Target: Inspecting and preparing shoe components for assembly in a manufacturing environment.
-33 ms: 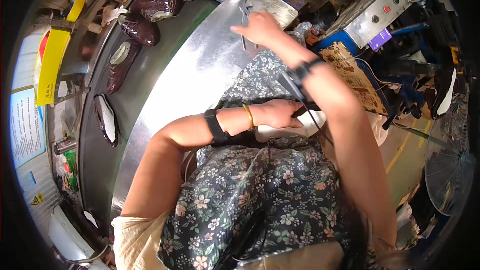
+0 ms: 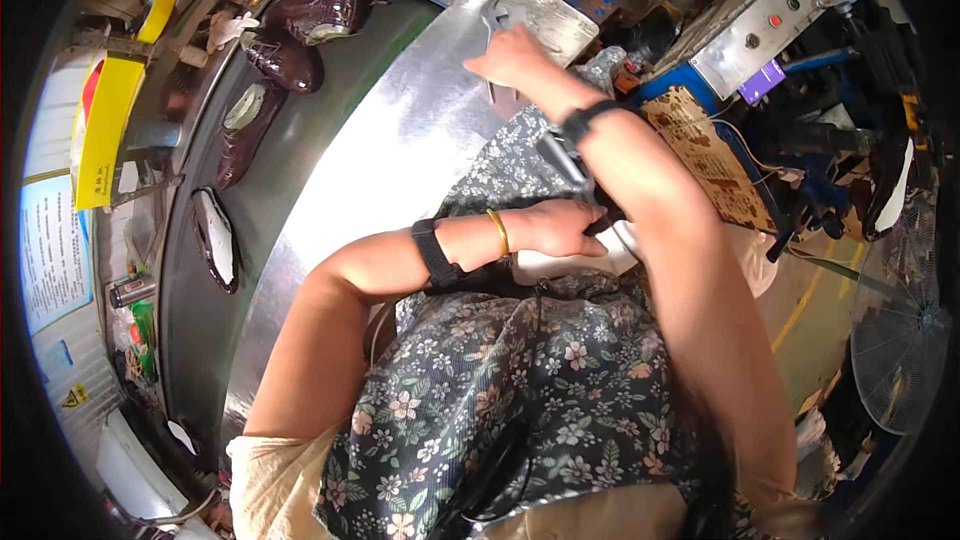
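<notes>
Over the shiny metal table point(image 2: 345, 155), a steel tool point(image 2: 493, 14) shows beneath the right hand point(image 2: 515, 56), whose grip cannot be told, while the left hand point(image 2: 560, 227) clasps a white piece point(image 2: 545, 266) that could slip down the flowered apron point(image 2: 500, 355) if its hold loosens.

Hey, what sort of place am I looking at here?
It looks like a shoemaking workshop or factory floor, though I can't be certain. Glossy dark shoes sit along a dark, belt-like surface, and on the right there's a metal control panel with round buttons.
</notes>
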